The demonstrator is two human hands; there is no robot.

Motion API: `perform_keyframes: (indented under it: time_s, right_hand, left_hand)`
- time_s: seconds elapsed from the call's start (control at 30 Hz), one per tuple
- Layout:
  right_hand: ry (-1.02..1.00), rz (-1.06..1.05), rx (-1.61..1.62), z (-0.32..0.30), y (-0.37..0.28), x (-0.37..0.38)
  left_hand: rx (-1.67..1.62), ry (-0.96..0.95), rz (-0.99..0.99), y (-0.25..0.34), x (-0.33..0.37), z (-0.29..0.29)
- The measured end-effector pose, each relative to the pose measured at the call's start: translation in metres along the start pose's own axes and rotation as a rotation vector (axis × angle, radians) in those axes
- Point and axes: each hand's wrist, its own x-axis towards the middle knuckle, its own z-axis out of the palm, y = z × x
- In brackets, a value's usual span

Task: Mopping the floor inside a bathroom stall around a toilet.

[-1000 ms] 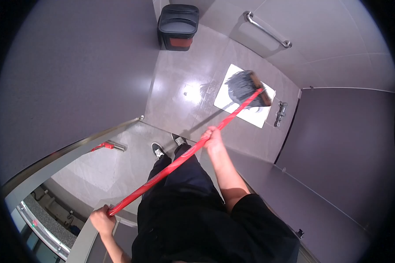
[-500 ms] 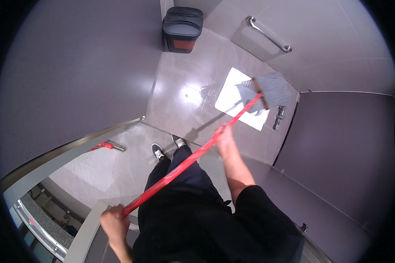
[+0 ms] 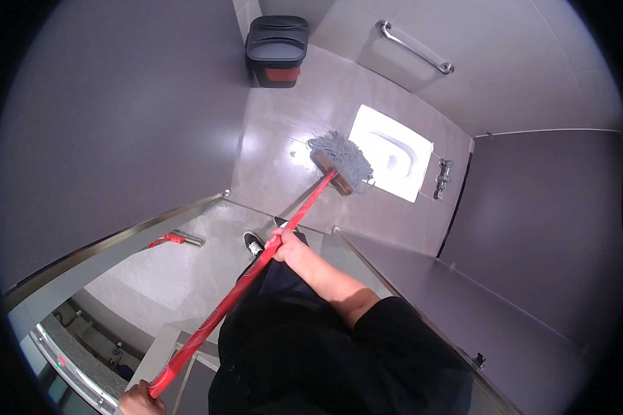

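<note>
A mop [image 3: 218, 315] with a red handle runs slantwise from the lower left up to the middle of the view. My left hand [image 3: 141, 400] is wrapped round the handle's near end, partly cut off by the lower edge. Farther up, my right hand [image 3: 284, 245] grips the handle in front of my legs. The mop's grey string head [image 3: 344, 157], set in a brown bar, rests on the tiled floor, its strands reaching the left edge of the white squat toilet [image 3: 415, 171].
A black bin [image 3: 278, 48] with a red patch stands at the far wall. A metal grab bar [image 3: 415, 48] is on that wall, and a metal valve [image 3: 442, 180] sits right of the toilet. Dark partitions [image 3: 533, 200] flank the stall. A red-handled tool [image 3: 176, 239] lies at left.
The mop head has moved left and nearer, from over the toilet to the floor beside it. Both hands have shifted left and toward me with the handle.
</note>
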Motion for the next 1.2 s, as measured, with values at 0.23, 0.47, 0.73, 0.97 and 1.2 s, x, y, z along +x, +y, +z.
perform_keyframes:
  time_s: [0.23, 0.47, 0.73, 0.97, 1.2]
  right_hand:
    - [-0.314, -0.063, 0.137, -0.012, -0.032, -0.036]
    - [-0.482, -0.44, 0.125, -0.048, -0.101, -0.085]
    - [-0.988, -0.753, 0.261, -0.077, -0.17, -0.174]
    - [-0.212, -1.068, 0.26, -0.073, -0.244, -0.148]
    - [-0.406, -0.211, 0.206, -0.08, -0.088, 0.089]
  left_hand:
    - [-0.225, 0.237, -0.057, -0.021, 0.014, 0.13]
    - [-0.706, -0.039, 0.037, 0.049, 0.066, 0.153]
    - [-0.706, -0.138, 0.274, 0.104, 0.11, 0.15]
    - [-0.559, 0.161, 0.217, 0.114, 0.082, 0.054]
    - [-0.06, 0.242, 0.129, 0.05, 0.019, -0.018]
